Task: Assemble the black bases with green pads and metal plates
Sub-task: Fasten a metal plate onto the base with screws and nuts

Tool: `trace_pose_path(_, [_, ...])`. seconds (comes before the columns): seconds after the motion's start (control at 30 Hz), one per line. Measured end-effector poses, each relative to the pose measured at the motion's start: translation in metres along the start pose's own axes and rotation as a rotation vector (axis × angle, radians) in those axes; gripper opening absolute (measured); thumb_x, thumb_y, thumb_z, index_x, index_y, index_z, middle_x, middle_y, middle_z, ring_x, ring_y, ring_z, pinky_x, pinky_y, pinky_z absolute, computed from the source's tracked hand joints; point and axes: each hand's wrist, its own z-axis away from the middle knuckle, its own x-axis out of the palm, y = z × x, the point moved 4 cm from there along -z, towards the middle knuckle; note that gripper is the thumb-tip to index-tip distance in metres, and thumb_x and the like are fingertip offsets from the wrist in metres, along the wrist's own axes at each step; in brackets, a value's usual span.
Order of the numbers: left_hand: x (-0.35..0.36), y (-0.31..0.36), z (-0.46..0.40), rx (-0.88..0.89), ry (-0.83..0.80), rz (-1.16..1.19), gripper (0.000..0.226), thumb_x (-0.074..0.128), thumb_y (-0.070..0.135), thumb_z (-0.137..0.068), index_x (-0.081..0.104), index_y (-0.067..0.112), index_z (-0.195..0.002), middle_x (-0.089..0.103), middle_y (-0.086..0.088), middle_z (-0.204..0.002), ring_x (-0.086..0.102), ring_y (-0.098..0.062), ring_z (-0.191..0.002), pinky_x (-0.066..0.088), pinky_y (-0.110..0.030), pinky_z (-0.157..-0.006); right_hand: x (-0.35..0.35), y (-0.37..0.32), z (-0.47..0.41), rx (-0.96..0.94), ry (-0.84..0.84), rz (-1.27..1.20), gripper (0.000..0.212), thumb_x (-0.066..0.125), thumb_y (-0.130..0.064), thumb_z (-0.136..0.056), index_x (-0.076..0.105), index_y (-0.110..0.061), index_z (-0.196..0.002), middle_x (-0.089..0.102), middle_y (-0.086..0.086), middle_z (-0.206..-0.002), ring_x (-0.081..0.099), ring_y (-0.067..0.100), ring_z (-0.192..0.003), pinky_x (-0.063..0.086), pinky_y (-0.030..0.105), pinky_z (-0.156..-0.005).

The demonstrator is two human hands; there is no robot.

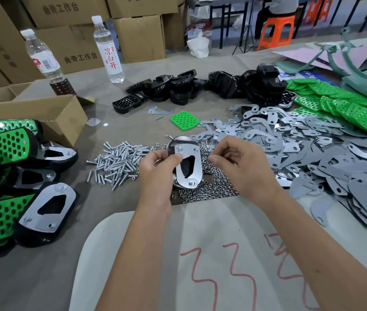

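Note:
My left hand (159,167) grips a black base with a shiny metal plate (188,166) on top, held above the table's middle, thumb pressing near a screw at the plate's upper end. My right hand (234,162) is curled just right of the plate; its fingertips seem to pinch something small that I cannot make out. Loose screws (117,160) lie left of the hands and small nuts (211,187) lie under them. Black bases (200,86) are heaped at the back, green pads (346,106) at the right, metal plates (312,153) beside them.
Finished green-and-black assemblies (16,187) pile up at the left by an open carton (43,113). Two bottles (108,50) stand at the back left before stacked boxes. A single green pad (184,120) lies mid-table. A white sheet with red marks (200,254) covers the near edge.

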Motion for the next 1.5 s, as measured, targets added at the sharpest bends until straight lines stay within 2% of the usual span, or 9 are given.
trace_pose_path(0.2, [0.006, -0.003, 0.001, 0.071, -0.051, -0.119, 0.018, 0.075, 0.024, -0.07, 0.064, 0.016, -0.082, 0.07, -0.003, -0.075, 0.065, -0.014, -0.064, 0.051, -0.027, -0.058, -0.001, -0.002, 0.002, -0.015, 0.116, -0.181, 0.019, 0.085, 0.0, -0.081, 0.078, -0.012, -0.093, 0.075, 0.0, -0.083, 0.071, 0.018, -0.078, 0.059, 0.026, -0.077])
trace_pose_path(0.43, [0.01, -0.011, -0.003, 0.089, -0.126, -0.097, 0.004, 0.067, 0.009, -0.098, 0.065, 0.013, -0.097, 0.075, 0.001, -0.079, 0.07, -0.009, -0.067, 0.054, -0.02, -0.06, 0.002, -0.004, 0.003, -0.044, 0.094, -0.162, 0.013, 0.086, -0.001, -0.08, 0.082, -0.012, -0.087, 0.075, 0.003, -0.085, 0.07, 0.027, -0.079, 0.059, 0.049, -0.075])
trace_pose_path(0.63, [0.014, -0.011, 0.0, 0.102, -0.133, -0.098, 0.004, 0.063, 0.015, -0.102, 0.063, 0.013, -0.105, 0.073, -0.01, -0.094, 0.071, -0.018, -0.079, 0.057, -0.034, -0.075, 0.001, -0.001, 0.002, -0.002, 0.114, -0.243, 0.014, 0.087, -0.002, -0.079, 0.081, -0.015, -0.083, 0.072, 0.001, -0.082, 0.068, 0.015, -0.066, 0.058, 0.028, -0.059])
trace_pose_path(0.7, [0.013, -0.011, 0.001, 0.096, -0.137, -0.091, 0.007, 0.063, 0.017, -0.102, 0.063, 0.012, -0.107, 0.073, -0.011, -0.095, 0.07, -0.019, -0.08, 0.057, -0.038, -0.077, 0.0, 0.003, 0.002, 0.043, 0.107, -0.312, 0.011, 0.085, -0.002, -0.082, 0.08, -0.011, -0.084, 0.072, 0.005, -0.084, 0.067, 0.019, -0.063, 0.06, 0.033, -0.055])
trace_pose_path(0.77, [0.013, -0.012, 0.002, 0.095, -0.149, -0.096, 0.007, 0.063, 0.018, -0.102, 0.062, 0.013, -0.107, 0.074, -0.003, -0.087, 0.071, -0.015, -0.076, 0.057, -0.034, -0.072, -0.001, 0.003, 0.002, 0.039, 0.081, -0.327, 0.01, 0.083, 0.0, -0.083, 0.08, -0.009, -0.086, 0.071, 0.008, -0.086, 0.068, 0.021, -0.065, 0.061, 0.039, -0.056])
trace_pose_path(0.93, [0.012, -0.013, 0.002, 0.131, -0.176, -0.147, 0.006, 0.065, 0.018, -0.102, 0.061, 0.02, -0.106, 0.076, 0.01, -0.077, 0.073, -0.009, -0.073, 0.055, -0.021, -0.062, -0.001, -0.003, 0.004, -0.069, 0.039, -0.252, 0.011, 0.081, 0.003, -0.085, 0.081, -0.007, -0.09, 0.066, 0.008, -0.088, 0.067, 0.014, -0.069, 0.058, 0.023, -0.054])
trace_pose_path(1.13, [0.011, -0.016, 0.0, 0.153, -0.116, -0.166, 0.009, 0.068, 0.024, -0.098, 0.063, 0.028, -0.105, 0.075, 0.004, -0.086, 0.073, -0.011, -0.078, 0.053, -0.026, -0.068, 0.001, 0.0, 0.002, 0.017, -0.026, -0.342, 0.011, 0.08, 0.009, -0.083, 0.079, 0.0, -0.09, 0.063, 0.021, -0.092, 0.065, 0.018, -0.069, 0.061, 0.031, -0.06])
trace_pose_path(1.3, [0.013, -0.018, 0.0, 0.168, -0.124, -0.205, 0.011, 0.067, 0.029, -0.096, 0.062, 0.026, -0.105, 0.074, -0.002, -0.093, 0.072, -0.012, -0.083, 0.054, -0.031, -0.073, -0.001, 0.0, 0.003, 0.075, -0.031, -0.437, 0.013, 0.08, 0.014, -0.079, 0.075, 0.003, -0.084, 0.061, 0.015, -0.085, 0.062, 0.022, -0.069, 0.06, 0.032, -0.061])
trace_pose_path(1.5, [0.016, -0.016, -0.005, 0.182, -0.182, -0.221, 0.028, 0.075, 0.04, -0.079, 0.06, 0.028, -0.099, 0.074, 0.006, -0.084, 0.072, -0.014, -0.076, 0.057, -0.032, -0.065, -0.001, 0.001, 0.001, 0.094, -0.022, -0.379, 0.014, 0.081, 0.009, -0.08, 0.079, -0.002, -0.089, 0.06, 0.02, -0.084, 0.06, 0.029, -0.071, 0.058, 0.03, -0.06])
